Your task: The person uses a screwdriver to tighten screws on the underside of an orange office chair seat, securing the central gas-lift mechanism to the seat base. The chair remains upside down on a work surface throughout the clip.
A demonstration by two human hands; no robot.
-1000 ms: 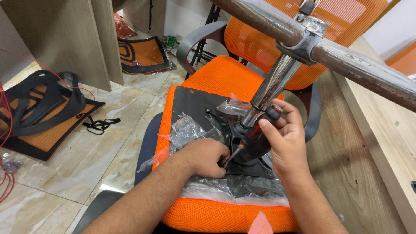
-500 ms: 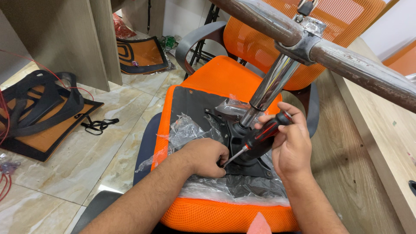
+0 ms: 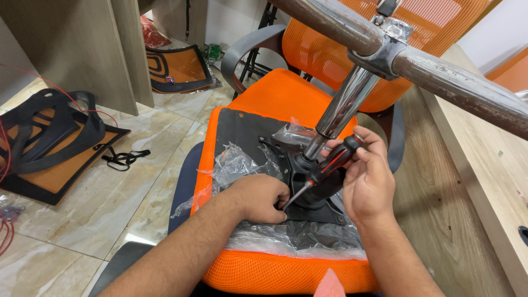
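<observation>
An orange mesh chair seat (image 3: 286, 275) lies upside down in front of me, with its black underside panel (image 3: 242, 132) and crinkled clear plastic wrap (image 3: 236, 165) showing. A black mechanism plate (image 3: 313, 187) carries a chrome gas cylinder (image 3: 346, 104) that rises to the metal chair base (image 3: 418, 60). My right hand (image 3: 368, 181) holds a black and red screwdriver (image 3: 330, 165), tip pointing down-left at the plate. My left hand (image 3: 258, 198) is fisted at the tip, pressing on the plate; what its fingers pinch is hidden.
An upright orange chair with grey armrests (image 3: 247, 49) stands behind the seat. Black and orange backrest parts (image 3: 49, 148) and another panel (image 3: 176, 66) lie on the tiled floor at left. A wooden desk (image 3: 478, 165) runs along the right, wooden panels (image 3: 71, 49) stand at upper left.
My right hand has shifted its grip up the screwdriver handle, and the handle now tilts further right. The left hand stays at the tip.
</observation>
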